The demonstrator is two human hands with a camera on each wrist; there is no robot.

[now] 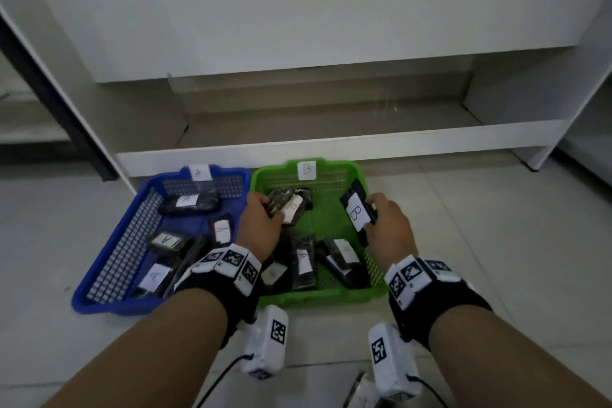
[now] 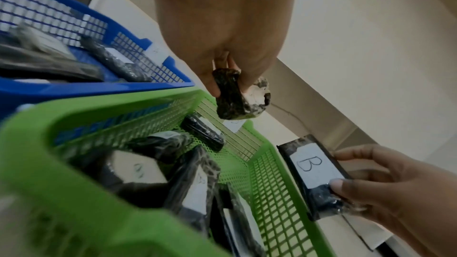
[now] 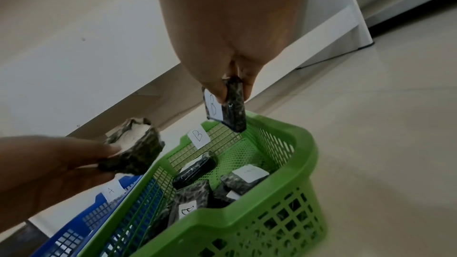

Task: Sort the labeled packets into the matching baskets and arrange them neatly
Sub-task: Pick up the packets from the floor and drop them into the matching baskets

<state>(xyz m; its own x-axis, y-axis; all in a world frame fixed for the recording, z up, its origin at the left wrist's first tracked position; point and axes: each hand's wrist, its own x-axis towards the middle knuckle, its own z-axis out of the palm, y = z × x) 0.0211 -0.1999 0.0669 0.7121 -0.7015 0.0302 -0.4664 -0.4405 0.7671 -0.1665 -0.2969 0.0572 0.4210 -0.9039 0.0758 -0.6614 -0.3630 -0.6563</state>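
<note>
Nearest the person, two white tracker boxes (image 1: 265, 341) hang under the wrists, printed with black square codes, below the black wrist bands (image 1: 228, 267). Past them, on the tiled floor (image 1: 496, 242), sit two baskets side by side and touching: the blue basket (image 1: 99, 275) at 10 o'clock, the green basket (image 1: 331, 295) at 12. The blue one holds four packets whose labels read "A"; the green one holds at least three lying loose, one readable as "B".

Above the green basket, the left hand (image 1: 258, 225) has its fingers curled round a crumpled dark packet (image 1: 288, 205); its white label is too creased to read. At 1 o'clock the right hand (image 1: 387, 225) pinches a flat dark packet (image 1: 357, 209) marked "B", held over the basket's right wall.

Farther back, paper tags read "A" (image 1: 198, 172) and "B" (image 1: 306, 169) on the far rims. Beyond stands a white shelf unit (image 1: 331, 142).
</note>
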